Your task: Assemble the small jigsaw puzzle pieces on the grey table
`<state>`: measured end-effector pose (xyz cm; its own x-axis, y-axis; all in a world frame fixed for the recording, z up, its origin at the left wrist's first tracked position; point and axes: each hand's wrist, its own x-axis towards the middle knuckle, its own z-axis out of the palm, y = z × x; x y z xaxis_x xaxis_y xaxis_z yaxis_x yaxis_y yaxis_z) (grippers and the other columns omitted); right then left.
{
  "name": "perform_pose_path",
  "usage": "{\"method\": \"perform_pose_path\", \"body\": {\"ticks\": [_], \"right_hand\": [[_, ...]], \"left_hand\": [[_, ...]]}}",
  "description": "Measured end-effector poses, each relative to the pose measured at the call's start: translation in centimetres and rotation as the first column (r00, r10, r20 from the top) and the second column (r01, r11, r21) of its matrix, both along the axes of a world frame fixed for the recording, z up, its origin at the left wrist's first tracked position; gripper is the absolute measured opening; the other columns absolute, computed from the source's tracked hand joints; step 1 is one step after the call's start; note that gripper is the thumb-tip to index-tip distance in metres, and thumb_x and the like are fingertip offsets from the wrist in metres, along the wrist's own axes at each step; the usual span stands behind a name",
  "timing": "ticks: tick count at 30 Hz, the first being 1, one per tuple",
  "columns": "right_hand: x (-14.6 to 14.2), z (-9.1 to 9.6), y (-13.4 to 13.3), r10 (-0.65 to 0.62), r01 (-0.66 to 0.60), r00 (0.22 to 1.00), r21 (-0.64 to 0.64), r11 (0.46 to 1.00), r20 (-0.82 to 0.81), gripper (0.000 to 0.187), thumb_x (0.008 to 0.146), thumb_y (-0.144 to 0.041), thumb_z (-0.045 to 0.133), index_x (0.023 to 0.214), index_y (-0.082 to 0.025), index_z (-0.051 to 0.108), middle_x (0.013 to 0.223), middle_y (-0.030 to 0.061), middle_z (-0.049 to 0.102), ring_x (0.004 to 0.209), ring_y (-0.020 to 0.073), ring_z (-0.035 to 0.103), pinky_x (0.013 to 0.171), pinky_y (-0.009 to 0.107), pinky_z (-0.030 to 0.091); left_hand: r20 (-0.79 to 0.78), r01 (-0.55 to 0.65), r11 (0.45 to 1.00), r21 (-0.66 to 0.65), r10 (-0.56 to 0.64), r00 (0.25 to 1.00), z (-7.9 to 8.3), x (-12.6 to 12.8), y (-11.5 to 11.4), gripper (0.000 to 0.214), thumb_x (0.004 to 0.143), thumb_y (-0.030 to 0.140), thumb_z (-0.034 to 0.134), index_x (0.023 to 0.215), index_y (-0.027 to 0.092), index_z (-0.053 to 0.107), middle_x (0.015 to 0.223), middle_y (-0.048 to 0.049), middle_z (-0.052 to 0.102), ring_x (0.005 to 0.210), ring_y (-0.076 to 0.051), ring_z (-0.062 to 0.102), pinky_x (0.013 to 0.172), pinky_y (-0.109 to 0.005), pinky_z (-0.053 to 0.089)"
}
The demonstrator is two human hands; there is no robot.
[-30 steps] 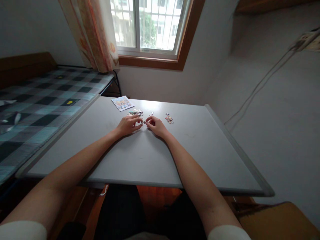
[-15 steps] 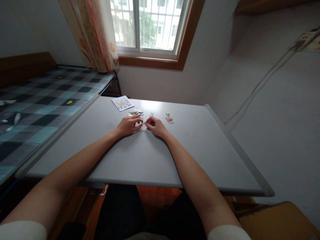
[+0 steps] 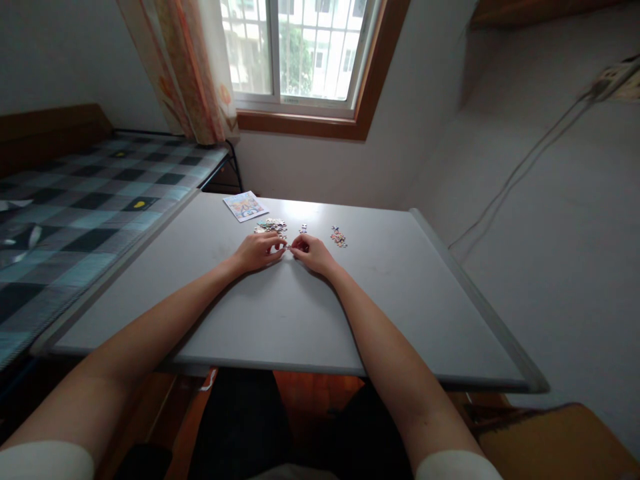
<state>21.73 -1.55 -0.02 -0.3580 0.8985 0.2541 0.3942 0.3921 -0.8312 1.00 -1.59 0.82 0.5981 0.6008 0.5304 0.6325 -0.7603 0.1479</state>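
Note:
My left hand [image 3: 260,252] and my right hand [image 3: 312,253] meet fingertip to fingertip over the grey table [image 3: 280,320]. Pinched between them are small jigsaw puzzle pieces [image 3: 289,247], mostly covered by the fingers. Just beyond my left hand lies a heap of loose puzzle pieces [image 3: 273,226]. A few pieces joined or close together [image 3: 303,229] sit past my right fingers. Farther right is a smaller pile of coloured pieces [image 3: 339,237].
A square picture sheet [image 3: 245,206] lies near the table's far left edge. Left of the table stands a bed with a checked cover [image 3: 165,167]. Beyond are a curtain [image 3: 195,73] and a window [image 3: 315,53]. A chair [image 3: 560,440] is at lower right.
My fingertips have shifted very slightly around the pieces they pinch. The piles and the picture sheet stay where they were.

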Motion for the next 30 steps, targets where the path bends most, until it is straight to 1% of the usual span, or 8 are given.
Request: {"method": "perform_pose_path", "body": {"ticks": [12, 22, 30], "right_hand": [[0.05, 0.11, -0.08, -0.003, 0.003, 1.0, 0.015, 1.0, 0.012, 0.01, 0.078, -0.025, 0.065, 0.081, -0.016, 0.064, 0.071, -0.0001, 0.063, 0.066, 0.0115, 0.054, 0.065, 0.025, 0.042], [0.01, 0.26, -0.18, -0.002, 0.002, 1.0, 0.01, 1.0, 0.011, 0.009, 0.078, -0.024, 0.065, 0.08, -0.016, 0.063, 0.071, -0.0001, 0.063, 0.066, 0.0115, 0.054, 0.066, 0.025, 0.043], [0.03, 0.03, -0.01, 0.012, -0.012, 1.0, 0.011, 1.0, 0.006, 0.008, 0.077, -0.023, 0.064, 0.08, -0.016, 0.063, 0.07, -0.0005, 0.062, 0.064, 0.0115, 0.054, 0.064, 0.025, 0.042]], "left_hand": [[-0.01, -0.012, 1.0, -0.027, 0.012, 1.0, -0.03, -0.03, 0.03, 0.021, 0.089, 0.032, 0.054, 0.094, 0.02, 0.07, 0.074, -0.001, 0.065, 0.061, -0.012, 0.055, 0.061, -0.023, 0.042], [-0.009, -0.005, 1.0, -0.014, 0.005, 1.0, 0.07, 0.05, -0.04, 0.022, 0.09, 0.033, 0.053, 0.093, 0.02, 0.07, 0.073, -0.001, 0.066, 0.059, -0.011, 0.054, 0.059, -0.023, 0.042], [-0.006, -0.001, 0.999, -0.035, 0.001, 1.0, 0.22, 0.1, -0.15, 0.021, 0.089, 0.032, 0.054, 0.092, 0.019, 0.07, 0.073, -0.0009, 0.065, 0.057, -0.01, 0.053, 0.058, -0.023, 0.04]]}}
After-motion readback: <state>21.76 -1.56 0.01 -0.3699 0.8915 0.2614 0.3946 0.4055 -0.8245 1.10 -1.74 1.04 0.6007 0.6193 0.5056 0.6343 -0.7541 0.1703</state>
